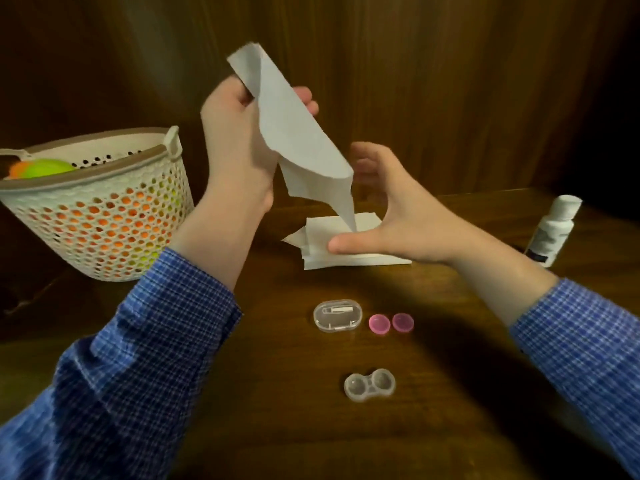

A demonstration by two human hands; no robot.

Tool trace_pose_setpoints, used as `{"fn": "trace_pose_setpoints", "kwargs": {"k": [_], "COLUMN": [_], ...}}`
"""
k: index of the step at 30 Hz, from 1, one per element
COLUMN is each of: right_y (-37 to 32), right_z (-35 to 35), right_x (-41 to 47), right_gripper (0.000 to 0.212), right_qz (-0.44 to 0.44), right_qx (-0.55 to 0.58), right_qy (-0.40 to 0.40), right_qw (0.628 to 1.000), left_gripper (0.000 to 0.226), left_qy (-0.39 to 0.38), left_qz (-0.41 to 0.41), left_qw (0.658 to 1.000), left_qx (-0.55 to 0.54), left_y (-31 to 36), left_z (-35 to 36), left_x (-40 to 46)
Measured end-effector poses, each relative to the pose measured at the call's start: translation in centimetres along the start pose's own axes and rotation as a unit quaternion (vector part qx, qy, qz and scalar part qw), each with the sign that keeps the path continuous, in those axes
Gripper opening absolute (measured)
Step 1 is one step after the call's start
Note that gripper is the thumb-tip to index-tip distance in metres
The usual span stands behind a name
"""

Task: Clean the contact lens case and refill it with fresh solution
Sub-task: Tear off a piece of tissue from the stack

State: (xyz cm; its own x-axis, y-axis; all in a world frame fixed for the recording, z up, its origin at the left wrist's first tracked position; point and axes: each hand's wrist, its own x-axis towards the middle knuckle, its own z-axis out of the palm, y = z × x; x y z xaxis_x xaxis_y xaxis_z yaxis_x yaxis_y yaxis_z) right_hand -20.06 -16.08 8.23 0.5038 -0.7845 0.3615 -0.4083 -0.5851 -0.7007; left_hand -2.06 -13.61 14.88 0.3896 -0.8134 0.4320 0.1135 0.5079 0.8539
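We see a dark brown wooden table [277, 427] with a wood wall behind. Our left hand [239, 147] grips a white tissue [294, 133] up high; our right hand [398, 216] is spread wide, holding nothing. The clear lens case [369, 385] sits at the bottom middle. The bottle [554, 230] label at the right is too blurry to read.
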Motion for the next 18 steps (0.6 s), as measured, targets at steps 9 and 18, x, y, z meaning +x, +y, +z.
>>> {"fn": "trace_pose_setpoints", "kwargs": {"k": [9, 18], "right_y": [-6.8, -12.8], "right_z": [0.3, -3.1], "right_x": [-6.9, -12.0], "right_gripper": [0.055, 0.042], "right_qz": [-0.040, -0.027], "right_qx": [0.039, 0.236], "right_qy": [0.178, 0.174], "right_qw": [0.982, 0.956], "left_gripper": [0.005, 0.026], "left_qy": [-0.053, -0.209], "left_qz": [0.048, 0.038], "left_qw": [0.984, 0.958], "left_qx": [0.164, 0.194], "left_y": [4.8, 11.4], "left_z": [-0.6, -6.4], "left_x": [-5.4, -9.3]}}
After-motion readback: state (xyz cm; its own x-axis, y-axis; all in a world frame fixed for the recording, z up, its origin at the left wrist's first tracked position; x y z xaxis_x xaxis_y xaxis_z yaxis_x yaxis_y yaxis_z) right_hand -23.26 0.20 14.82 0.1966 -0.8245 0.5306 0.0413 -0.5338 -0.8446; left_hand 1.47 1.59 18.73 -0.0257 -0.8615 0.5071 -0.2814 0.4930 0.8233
